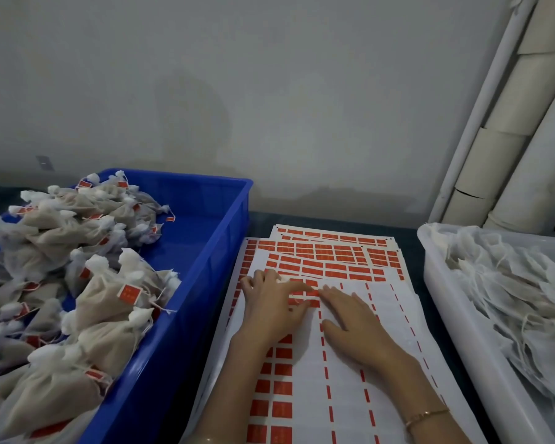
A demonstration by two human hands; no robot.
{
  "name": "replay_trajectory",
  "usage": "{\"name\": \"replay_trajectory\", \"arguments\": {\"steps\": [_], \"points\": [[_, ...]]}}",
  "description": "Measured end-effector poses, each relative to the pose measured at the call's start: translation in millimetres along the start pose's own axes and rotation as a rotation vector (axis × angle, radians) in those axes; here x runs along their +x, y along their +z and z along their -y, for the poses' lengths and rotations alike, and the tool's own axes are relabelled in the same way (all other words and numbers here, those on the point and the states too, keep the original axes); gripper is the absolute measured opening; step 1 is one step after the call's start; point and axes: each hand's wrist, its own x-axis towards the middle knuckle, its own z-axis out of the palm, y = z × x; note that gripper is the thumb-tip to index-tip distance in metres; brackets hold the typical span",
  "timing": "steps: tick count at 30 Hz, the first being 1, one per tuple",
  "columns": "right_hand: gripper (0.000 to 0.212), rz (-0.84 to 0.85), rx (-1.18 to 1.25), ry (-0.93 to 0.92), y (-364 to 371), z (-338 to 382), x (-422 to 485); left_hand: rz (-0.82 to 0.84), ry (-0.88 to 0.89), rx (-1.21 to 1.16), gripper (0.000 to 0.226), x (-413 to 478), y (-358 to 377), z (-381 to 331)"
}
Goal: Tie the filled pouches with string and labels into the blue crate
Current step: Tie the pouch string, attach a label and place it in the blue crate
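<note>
Several label sheets (321,251) under left hand (269,310), right hand (356,322); print illegible.

No text can be read. The red labels (330,270) on the sheets (350,347) right of the crate (205,251) bear faint pale print, too blurred to make out, as does the red tag (129,293) on a pouch (109,299) in the crate.

Head view: worn on the person's head, looking forward and down.
Nearness: close over the left hand (269,306) and right hand (356,322) on the dark table (412,261).
Faces: plain grey wall (269,107).
</note>
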Motion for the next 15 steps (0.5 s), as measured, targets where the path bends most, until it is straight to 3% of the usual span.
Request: {"name": "replay_trajectory", "arguments": {"steps": [5,15], "points": [[0.059,0.006,-0.025,-0.014,-2.8,-1.4,2.6,0.03,0.007,0.029,0.055,0.1,4.6,-4.0],[0.06,-0.027,-0.021,-0.004,-2.9,-0.9,4.8,0.079,0.034,0.059,0.049,6.2,7.3,-9.2]]}}
